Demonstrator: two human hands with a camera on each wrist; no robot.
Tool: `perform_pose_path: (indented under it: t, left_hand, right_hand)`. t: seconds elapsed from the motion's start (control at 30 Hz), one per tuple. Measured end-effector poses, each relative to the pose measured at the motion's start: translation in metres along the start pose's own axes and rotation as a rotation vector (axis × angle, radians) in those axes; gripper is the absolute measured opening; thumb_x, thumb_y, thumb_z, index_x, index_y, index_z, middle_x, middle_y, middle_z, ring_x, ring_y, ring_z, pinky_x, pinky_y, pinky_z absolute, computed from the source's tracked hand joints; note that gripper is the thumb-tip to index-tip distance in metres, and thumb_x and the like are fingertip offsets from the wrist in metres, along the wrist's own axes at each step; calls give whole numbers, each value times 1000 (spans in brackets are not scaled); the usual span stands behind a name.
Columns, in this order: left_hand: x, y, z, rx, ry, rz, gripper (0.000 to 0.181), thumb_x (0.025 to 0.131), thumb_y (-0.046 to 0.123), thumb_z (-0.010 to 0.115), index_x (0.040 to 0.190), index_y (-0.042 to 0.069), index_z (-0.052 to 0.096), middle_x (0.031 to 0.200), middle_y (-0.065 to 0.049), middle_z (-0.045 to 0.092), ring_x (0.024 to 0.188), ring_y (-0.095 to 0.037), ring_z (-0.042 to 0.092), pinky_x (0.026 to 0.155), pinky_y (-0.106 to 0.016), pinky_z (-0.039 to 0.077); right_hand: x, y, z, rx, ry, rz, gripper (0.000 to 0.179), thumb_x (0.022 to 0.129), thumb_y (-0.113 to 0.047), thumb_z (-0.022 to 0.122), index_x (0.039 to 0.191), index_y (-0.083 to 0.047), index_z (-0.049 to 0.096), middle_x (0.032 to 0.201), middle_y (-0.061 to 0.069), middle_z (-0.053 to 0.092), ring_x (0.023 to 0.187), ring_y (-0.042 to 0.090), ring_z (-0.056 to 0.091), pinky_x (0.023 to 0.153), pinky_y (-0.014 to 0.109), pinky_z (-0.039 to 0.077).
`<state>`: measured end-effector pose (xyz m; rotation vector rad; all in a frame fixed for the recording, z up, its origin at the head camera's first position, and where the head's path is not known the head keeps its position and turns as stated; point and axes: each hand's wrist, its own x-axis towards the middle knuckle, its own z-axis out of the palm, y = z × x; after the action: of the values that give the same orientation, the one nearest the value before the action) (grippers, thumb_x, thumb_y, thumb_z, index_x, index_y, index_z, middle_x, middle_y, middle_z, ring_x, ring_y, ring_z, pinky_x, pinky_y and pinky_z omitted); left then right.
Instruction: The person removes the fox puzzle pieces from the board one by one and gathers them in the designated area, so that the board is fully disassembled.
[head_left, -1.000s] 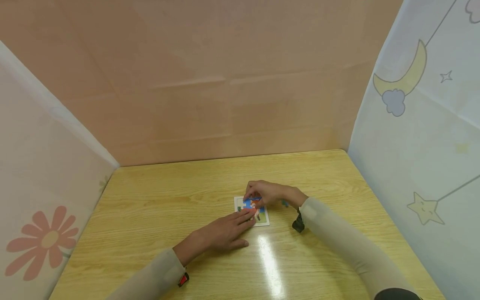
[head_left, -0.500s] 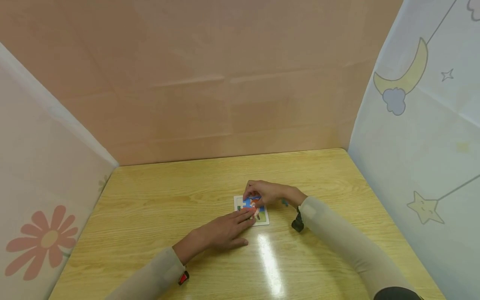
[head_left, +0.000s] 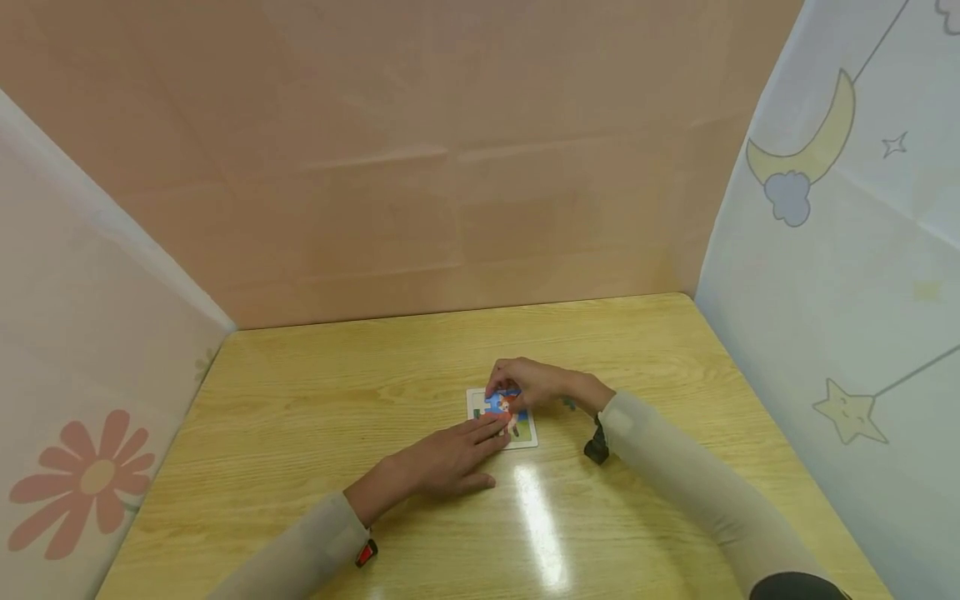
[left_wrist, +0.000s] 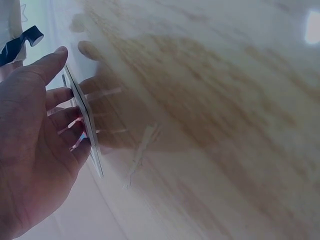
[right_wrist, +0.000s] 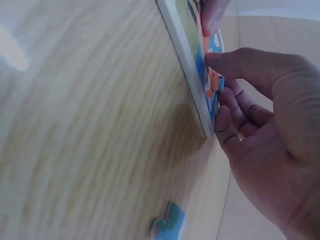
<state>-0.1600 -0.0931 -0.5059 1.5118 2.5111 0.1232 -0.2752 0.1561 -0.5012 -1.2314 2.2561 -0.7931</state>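
A small jigsaw puzzle board (head_left: 528, 444) with a white border lies on the table, printed with an orange animal on blue and green. My left hand (head_left: 457, 458) rests its outstretched fingertips on the board's near left part; in the left wrist view those fingers (left_wrist: 62, 119) lie over the board's edge. From the far side my right hand (head_left: 531, 382) reaches over the board. In the right wrist view its thumb and fingers pinch an orange and blue puzzle piece (right_wrist: 216, 82), slightly tilted at the board's surface. The fingers partly hide the piece.
One loose blue-green puzzle piece (right_wrist: 170, 222) lies on the wooden table (head_left: 315, 417) just right of the board, partly behind my right wrist. A tan cloth wall (head_left: 450, 167) stands at the back, with pale printed cloth on both sides.
Both hands keep almost the same place on the board. The whole head view shifts very slightly upward; no piece visibly changes position.
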Motion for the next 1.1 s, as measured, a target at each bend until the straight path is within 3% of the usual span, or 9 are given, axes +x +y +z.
perform_pose_path:
  t: [0.4, 0.83, 1.1]
  left_hand:
    - [0, -1, 0, -16, 2, 5, 71, 112, 46, 51, 168, 7, 29, 177, -13, 17, 163, -28, 17, 130, -42, 27]
    - [0, -2, 3, 1, 15, -1, 71, 112, 47, 50, 168, 8, 29, 178, -11, 15, 164, -26, 16, 130, -40, 26]
    - [-1, 0, 2, -8, 6, -2, 70, 112, 46, 50, 168, 9, 30, 178, -10, 15, 164, -25, 15, 131, -41, 25]
  right_hand:
    - [-5, 4, 9, 34, 97, -31, 36, 91, 5, 79, 126, -4, 75, 118, 6, 66, 112, 16, 65, 102, 30, 57]
    - [-8, 7, 10, 27, 134, -35, 37, 92, 6, 76, 128, -3, 75, 118, 4, 71, 107, 19, 69, 96, 33, 60]
    - [-9, 7, 12, 34, 145, -37, 37, 93, 8, 74, 128, -3, 76, 119, 4, 70, 112, 19, 69, 100, 31, 59]
